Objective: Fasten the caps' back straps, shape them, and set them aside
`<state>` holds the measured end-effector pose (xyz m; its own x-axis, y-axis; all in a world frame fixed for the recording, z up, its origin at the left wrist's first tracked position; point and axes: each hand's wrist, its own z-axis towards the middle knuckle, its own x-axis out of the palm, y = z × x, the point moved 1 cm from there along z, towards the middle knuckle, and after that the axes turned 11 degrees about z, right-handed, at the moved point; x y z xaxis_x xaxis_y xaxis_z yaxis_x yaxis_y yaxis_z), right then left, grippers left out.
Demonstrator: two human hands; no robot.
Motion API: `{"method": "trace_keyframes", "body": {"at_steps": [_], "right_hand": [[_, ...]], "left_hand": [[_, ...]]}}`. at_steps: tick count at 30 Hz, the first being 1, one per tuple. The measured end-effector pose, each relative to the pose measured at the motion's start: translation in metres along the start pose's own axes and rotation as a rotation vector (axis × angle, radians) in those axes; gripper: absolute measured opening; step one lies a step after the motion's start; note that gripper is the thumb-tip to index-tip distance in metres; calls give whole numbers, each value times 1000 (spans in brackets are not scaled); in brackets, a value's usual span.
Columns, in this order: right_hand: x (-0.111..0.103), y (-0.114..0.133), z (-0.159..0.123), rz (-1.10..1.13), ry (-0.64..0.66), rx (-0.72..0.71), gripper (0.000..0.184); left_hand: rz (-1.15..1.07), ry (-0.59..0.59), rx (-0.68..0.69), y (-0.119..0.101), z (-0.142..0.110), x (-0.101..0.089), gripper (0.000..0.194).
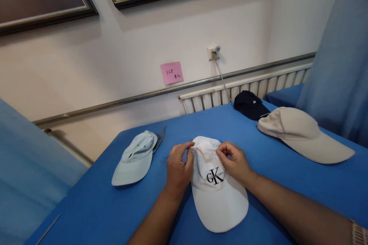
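A white baseball cap (pixel 220 208) with black letters on its front lies on the blue table, brim toward me. My left hand (pixel 179 164) is at the left side of its crown, thumb and forefinger closed on the fabric near the top. On the crown's right side, my right hand (pixel 234 160) pinches the cloth between thumb and fingers. The crown looks creased and partly sunken between both hands. A pale mint cap (pixel 135 160) with a crumpled crown rests to the left, apart from my left hand.
A beige long-brimmed cap (pixel 301 130) and a navy cap (pixel 248 104) lie at the right rear of the blue table (pixel 94 203). Behind stand a radiator (pixel 207 101) and a metal pipe (pixel 138 97). Blue curtains (pixel 25 176) hang at both sides. A thin stick (pixel 48 229) lies front left.
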<state>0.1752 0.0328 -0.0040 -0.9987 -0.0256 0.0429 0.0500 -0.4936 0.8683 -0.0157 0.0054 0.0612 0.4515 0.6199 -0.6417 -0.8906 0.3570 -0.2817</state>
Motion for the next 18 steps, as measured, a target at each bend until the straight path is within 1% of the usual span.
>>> {"method": "trace_keyframes", "body": {"at_steps": [3,6,9,11,13,16,18], "right_hand": [[-1,-4,1,29,-26,76,14],[-3,-9,2,70,-41,110,16],[-9,-13,5,96,-82,118,20],[-13,-17,7,80,-116,126,23],[-16,-19,9,30,-124,129,25],[-15,-19,9,-37,-49,114,25],[-11,-16,7,-60,19,80,22]], "left_hand": [[2,-3,17,10,-10,-2,20],[10,66,17,20,-19,-3,18],[19,142,-57,24,-23,-3,18],[49,221,-139,23,-23,-4,18],[98,345,-191,20,-22,-4,19],[147,529,-191,11,-23,-3,24],[166,584,-187,4,-24,0,26]]}}
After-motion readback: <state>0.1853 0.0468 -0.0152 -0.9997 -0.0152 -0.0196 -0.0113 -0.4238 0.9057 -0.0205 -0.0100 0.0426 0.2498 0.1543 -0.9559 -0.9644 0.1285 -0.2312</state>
